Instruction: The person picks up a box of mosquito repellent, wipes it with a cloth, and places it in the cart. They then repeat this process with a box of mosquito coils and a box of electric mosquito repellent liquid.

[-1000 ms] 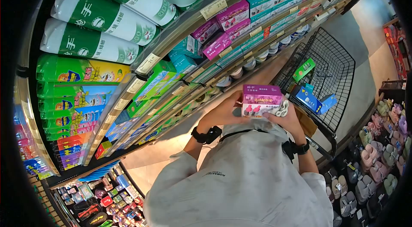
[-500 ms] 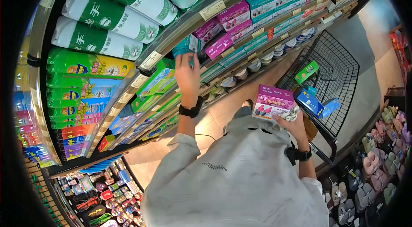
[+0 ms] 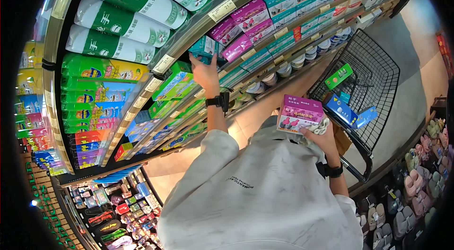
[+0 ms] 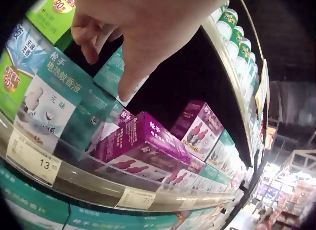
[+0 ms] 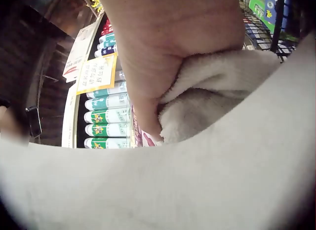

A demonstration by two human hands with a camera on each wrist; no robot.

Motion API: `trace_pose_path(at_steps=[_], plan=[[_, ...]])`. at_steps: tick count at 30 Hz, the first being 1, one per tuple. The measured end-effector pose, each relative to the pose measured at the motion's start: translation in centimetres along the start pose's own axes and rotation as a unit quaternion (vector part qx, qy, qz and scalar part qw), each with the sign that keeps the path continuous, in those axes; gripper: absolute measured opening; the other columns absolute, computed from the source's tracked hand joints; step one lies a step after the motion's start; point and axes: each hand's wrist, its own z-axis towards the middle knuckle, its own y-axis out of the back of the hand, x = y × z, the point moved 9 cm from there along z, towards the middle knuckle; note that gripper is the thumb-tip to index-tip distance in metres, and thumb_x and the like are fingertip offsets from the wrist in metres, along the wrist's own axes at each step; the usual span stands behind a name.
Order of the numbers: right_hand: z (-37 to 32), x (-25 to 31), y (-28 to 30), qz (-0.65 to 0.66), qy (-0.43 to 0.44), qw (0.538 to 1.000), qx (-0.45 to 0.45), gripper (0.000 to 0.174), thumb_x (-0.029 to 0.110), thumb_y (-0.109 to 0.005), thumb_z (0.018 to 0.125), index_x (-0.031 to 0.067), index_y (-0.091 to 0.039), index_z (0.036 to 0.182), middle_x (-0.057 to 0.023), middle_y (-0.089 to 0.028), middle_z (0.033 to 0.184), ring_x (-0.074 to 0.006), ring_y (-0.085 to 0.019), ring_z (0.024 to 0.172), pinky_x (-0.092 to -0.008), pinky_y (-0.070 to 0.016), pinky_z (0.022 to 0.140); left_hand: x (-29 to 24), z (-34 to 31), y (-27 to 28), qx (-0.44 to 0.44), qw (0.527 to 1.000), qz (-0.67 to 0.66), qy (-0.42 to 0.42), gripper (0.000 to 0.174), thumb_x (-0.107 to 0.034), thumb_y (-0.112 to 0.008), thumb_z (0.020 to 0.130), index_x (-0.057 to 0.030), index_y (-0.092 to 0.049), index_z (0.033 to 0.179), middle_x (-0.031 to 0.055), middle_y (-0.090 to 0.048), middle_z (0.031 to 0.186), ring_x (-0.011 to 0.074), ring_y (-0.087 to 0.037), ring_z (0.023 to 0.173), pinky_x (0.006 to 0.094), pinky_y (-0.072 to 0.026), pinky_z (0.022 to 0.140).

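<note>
At the shelf, my left hand (image 3: 206,74) spans a teal mosquito-repellent liquid box (image 3: 204,47), thumb on one side and fingers on the other. The left wrist view has the thumb (image 4: 129,82) against that teal box (image 4: 109,72), behind another teal box (image 4: 57,94) at the shelf front. Purple boxes (image 4: 148,141) stand beside them. In front of my body, my right hand (image 3: 325,142) grips a purple-and-white mosquito-repellent box (image 3: 299,114) together with a bunched white cloth (image 3: 321,127). The right wrist view shows the cloth (image 5: 197,109) under the hand; a sleeve covers much of it.
A black wire shopping cart (image 3: 373,70) stands at the right, holding a green box (image 3: 338,76) and blue boxes (image 3: 341,109). Green-and-white spray cans (image 3: 118,23) lie on the upper shelf. A price rail (image 3: 163,63) edges the shelf. Slippers (image 3: 414,181) hang at the lower right.
My left hand has left the purple box and reached up to the teal boxes on the shelf. The right hand keeps the purple box and cloth, now slightly farther right.
</note>
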Motion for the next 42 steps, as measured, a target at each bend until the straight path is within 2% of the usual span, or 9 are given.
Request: trace_pose_path(at_steps=[6,13,16,25,27,30,34,39,42], plan=[[-0.4,0.5,0.6,-0.023,-0.016,1.000,0.004,0.067,0.003,-0.083,0.078,-0.0016,-0.050,0.136,-0.0062,-0.067,0.119,-0.0121,-0.063,0.107,-0.0291,-0.0508,0.095,-0.3,0.3,-1.1,-0.050,0.997,0.057,-0.030,0.092,-0.041,-0.087,0.073,0.0027,-0.043,0.141,0.0154,-0.071,0.103,0.0356,-0.062,0.104,0.0481,-0.0560,0.075],[-0.5,-0.1,1.5,0.003,-0.018,1.000,-0.003,0.068,0.003,-0.083,0.078,-0.0012,-0.049,0.137,-0.0067,-0.066,0.120,-0.0124,-0.063,0.107,-0.0295,-0.0510,0.095,0.8,1.3,-2.4,-0.018,0.998,0.025,-0.047,0.089,-0.037,-0.087,0.074,0.0036,-0.040,0.139,0.0192,-0.069,0.104,0.0398,-0.061,0.104,0.0511,-0.0536,0.081],[-0.5,0.0,1.6,-0.001,-0.011,1.000,-0.006,0.069,0.003,-0.083,0.078,-0.0010,-0.049,0.137,-0.0067,-0.066,0.121,-0.0126,-0.063,0.108,-0.0296,-0.0509,0.096,0.5,1.7,-1.9,-0.031,0.995,0.023,-0.088,0.086,-0.033,-0.090,0.072,0.0056,-0.045,0.134,0.0192,-0.069,0.103,0.0391,-0.064,0.096,0.0487,-0.0550,0.074],[-0.2,0.3,1.3,0.005,-0.022,1.000,-0.011,0.068,0.002,-0.083,0.078,-0.0009,-0.050,0.136,-0.0063,-0.066,0.121,-0.0125,-0.063,0.109,-0.0294,-0.0508,0.096,2.1,4.3,-3.3,0.065,0.995,0.025,-0.077,0.086,-0.036,-0.091,0.069,0.0090,-0.045,0.127,0.0274,-0.066,0.102,0.0447,-0.066,0.094,0.0519,-0.0536,0.078],[0.1,0.3,1.2,0.006,-0.020,1.000,-0.008,0.067,0.003,-0.083,0.078,-0.0010,-0.050,0.136,-0.0063,-0.067,0.121,-0.0122,-0.063,0.108,-0.0293,-0.0510,0.095,1.5,4.4,-3.1,0.032,0.990,0.050,-0.131,0.078,-0.036,-0.090,0.071,0.0085,-0.048,0.121,0.0271,-0.067,0.099,0.0425,-0.067,0.085,0.0483,-0.0548,0.073],[0.4,0.9,0.9,-0.009,-0.014,1.000,-0.008,0.066,0.003,-0.083,0.078,-0.0011,-0.050,0.135,-0.0063,-0.067,0.119,-0.0120,-0.064,0.107,-0.0291,-0.0511,0.095,2.6,5.2,-4.5,0.086,0.990,0.049,-0.098,0.071,-0.033,-0.089,0.073,0.0087,-0.050,0.115,0.0230,-0.067,0.090,0.0374,-0.067,0.077,0.0437,-0.0550,0.069],[1.0,0.5,0.2,0.003,-0.018,1.000,0.004,0.065,0.003,-0.083,0.078,-0.0012,-0.051,0.135,-0.0064,-0.068,0.118,-0.0118,-0.064,0.107,-0.0289,-0.0511,0.095,2.7,5.8,-5.6,0.169,0.981,-0.007,-0.092,0.074,-0.032,-0.085,0.079,0.0144,-0.049,0.124,0.0269,-0.064,0.101,0.0421,-0.065,0.091,0.0492,-0.0552,0.078],[1.4,0.3,-0.8,-0.024,-0.011,1.000,0.015,0.063,0.003,-0.083,0.078,-0.0009,-0.054,0.133,-0.0059,-0.068,0.117,-0.0120,-0.063,0.107,-0.0288,-0.0510,0.094,3.0,6.1,-5.6,0.203,0.975,0.024,-0.083,0.057,-0.032,-0.086,0.080,0.0091,-0.055,0.102,0.0192,-0.061,0.082,0.0366,-0.062,0.071,0.0488,-0.0521,0.067],[1.4,0.2,-1.4,-0.002,-0.021,1.000,0.012,0.063,0.003,-0.083,0.078,-0.0007,-0.054,0.133,-0.0059,-0.068,0.117,-0.0120,-0.063,0.106,-0.0286,-0.0509,0.094,3.2,6.5,-5.6,0.199,0.975,0.015,-0.096,0.051,-0.032,-0.087,0.078,0.0054,-0.055,0.090,0.0168,-0.058,0.075,0.0362,-0.061,0.071,0.0481,-0.0508,0.065]])
